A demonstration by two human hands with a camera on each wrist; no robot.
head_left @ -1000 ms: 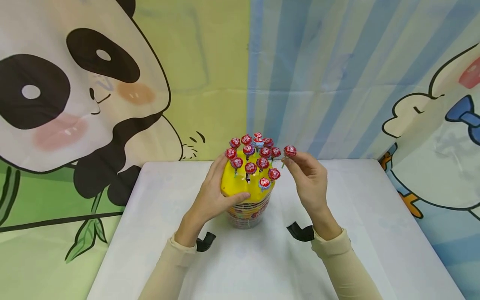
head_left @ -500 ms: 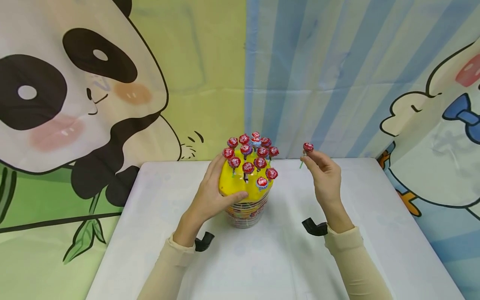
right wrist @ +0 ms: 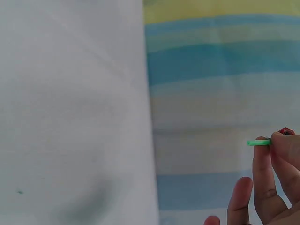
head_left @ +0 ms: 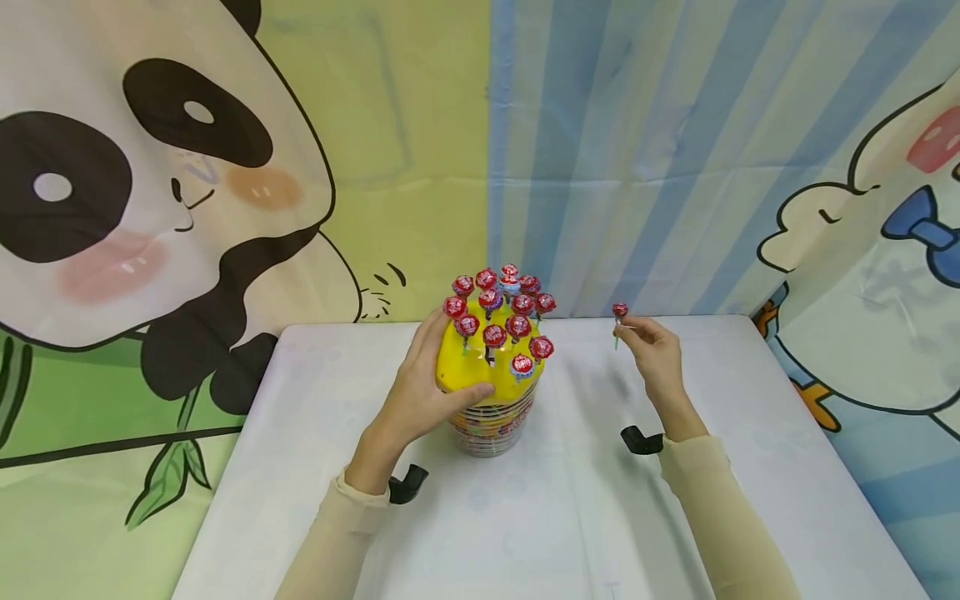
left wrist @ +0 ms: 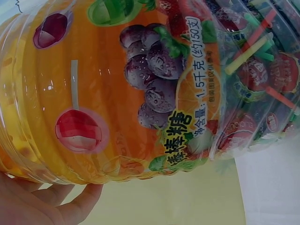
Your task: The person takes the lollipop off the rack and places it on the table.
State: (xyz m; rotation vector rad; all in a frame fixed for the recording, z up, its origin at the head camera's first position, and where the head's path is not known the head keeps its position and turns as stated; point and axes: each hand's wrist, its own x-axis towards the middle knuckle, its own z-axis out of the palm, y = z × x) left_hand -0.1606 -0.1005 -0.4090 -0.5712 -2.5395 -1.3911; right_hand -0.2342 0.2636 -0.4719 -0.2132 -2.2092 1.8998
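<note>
A clear plastic lollipop tub (head_left: 491,421) with a yellow domed lid (head_left: 480,371) stands in the middle of the white table (head_left: 525,517). Several red-wrapped lollipops (head_left: 495,304) stick upright out of the lid. My left hand (head_left: 427,387) grips the lid's left side, thumb across its front; the left wrist view shows the tub's fruit label (left wrist: 168,108) close up. My right hand (head_left: 652,350) is held to the right of the tub, apart from it, and pinches a single red lollipop (head_left: 619,311) by its green stick (right wrist: 258,142).
Cartoon backdrops stand close behind the table: a panda (head_left: 150,192) at the left, blue stripes (head_left: 630,150) in the middle, a duck (head_left: 862,250) at the right. The table's far edge runs just behind the tub.
My right hand has drawn one lollipop away from the lid, moving it right and slightly down. The left hand has kept its hold on the lid.
</note>
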